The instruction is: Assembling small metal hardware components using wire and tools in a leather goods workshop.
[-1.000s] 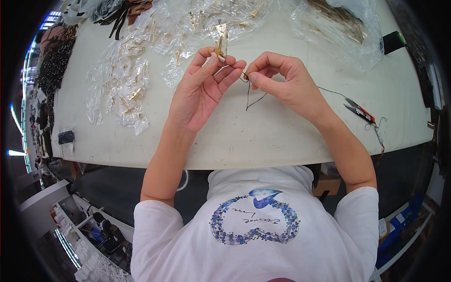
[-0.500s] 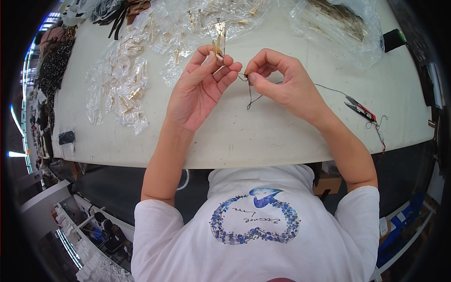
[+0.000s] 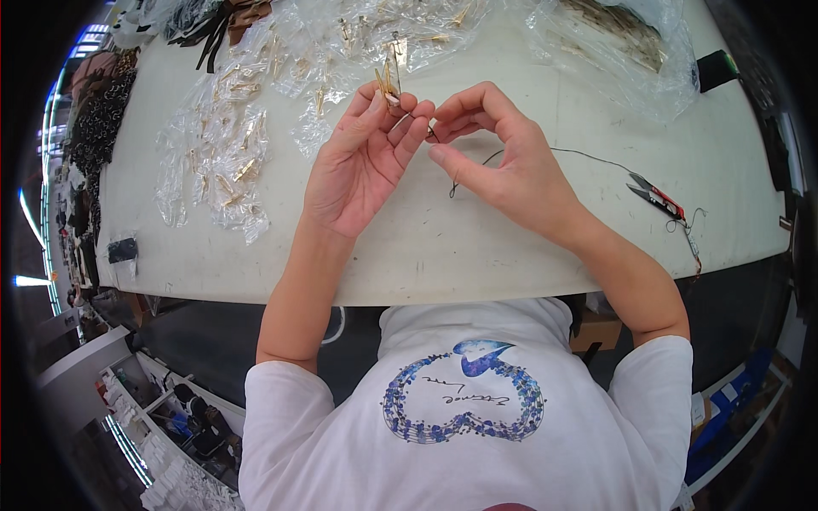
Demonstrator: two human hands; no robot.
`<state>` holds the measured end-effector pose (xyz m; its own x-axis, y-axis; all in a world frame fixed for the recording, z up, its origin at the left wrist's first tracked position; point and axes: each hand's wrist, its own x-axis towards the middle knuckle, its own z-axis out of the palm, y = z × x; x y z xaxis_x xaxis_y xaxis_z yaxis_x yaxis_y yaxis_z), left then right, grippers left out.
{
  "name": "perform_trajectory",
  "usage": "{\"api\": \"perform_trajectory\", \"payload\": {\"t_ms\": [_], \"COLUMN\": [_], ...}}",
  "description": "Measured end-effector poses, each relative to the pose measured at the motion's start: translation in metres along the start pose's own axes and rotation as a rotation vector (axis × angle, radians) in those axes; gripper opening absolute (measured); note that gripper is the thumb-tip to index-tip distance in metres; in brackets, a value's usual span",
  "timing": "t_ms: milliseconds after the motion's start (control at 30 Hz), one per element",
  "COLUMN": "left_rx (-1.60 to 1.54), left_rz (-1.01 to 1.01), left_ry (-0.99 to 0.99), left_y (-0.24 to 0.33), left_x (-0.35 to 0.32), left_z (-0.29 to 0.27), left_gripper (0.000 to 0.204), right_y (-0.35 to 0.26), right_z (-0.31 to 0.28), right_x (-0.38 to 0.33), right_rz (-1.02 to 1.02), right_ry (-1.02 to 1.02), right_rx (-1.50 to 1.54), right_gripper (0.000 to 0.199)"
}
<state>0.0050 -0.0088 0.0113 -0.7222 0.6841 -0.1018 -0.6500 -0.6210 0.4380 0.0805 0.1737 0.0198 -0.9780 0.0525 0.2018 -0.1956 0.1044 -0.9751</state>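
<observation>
My left hand (image 3: 362, 175) is raised palm-up over the table. Its thumb and fingertips pinch a thin gold metal piece (image 3: 388, 87) with pointed prongs that stick up past the fingers. My right hand (image 3: 511, 157) meets the left fingertips, with its fingers curled around a thin black cord (image 3: 452, 191). A small loop of this cord lies between the two hands; the exact grip on it is partly hidden. From behind the right hand the cord runs out toward red-handled thread snips (image 3: 656, 199) on the table at the right.
Clear plastic bags with gold pieces (image 3: 243, 162) cover the far left and far middle of the pale table (image 3: 409, 255). A larger plastic bag (image 3: 613, 51) lies at the far right, near a black block (image 3: 716, 71). Dark beaded material (image 3: 95, 119) hangs along the left edge.
My right hand has shifted left and slightly up to the left fingertips, and its thumb has moved apart from its index finger. The gold piece has turned a little, and the hanging cord loop has drawn smaller.
</observation>
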Motion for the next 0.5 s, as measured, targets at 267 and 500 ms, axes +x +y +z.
{"api": "perform_trajectory", "payload": {"t_ms": [267, 500], "left_rx": [0.011, 0.121], "left_rz": [0.02, 0.068], "left_ry": [0.02, -0.001], "left_y": [-0.001, 0.0], "left_x": [-0.001, -0.001], "left_z": [0.001, -0.003], "left_gripper": [0.015, 0.015], "right_y": [0.005, 0.005], "right_z": [-0.008, -0.013], "right_x": [0.005, 0.007], "right_rz": [0.151, 0.241], "right_ry": [-0.105, -0.172], "right_rx": [0.076, 0.282], "right_gripper": [0.016, 0.017]}}
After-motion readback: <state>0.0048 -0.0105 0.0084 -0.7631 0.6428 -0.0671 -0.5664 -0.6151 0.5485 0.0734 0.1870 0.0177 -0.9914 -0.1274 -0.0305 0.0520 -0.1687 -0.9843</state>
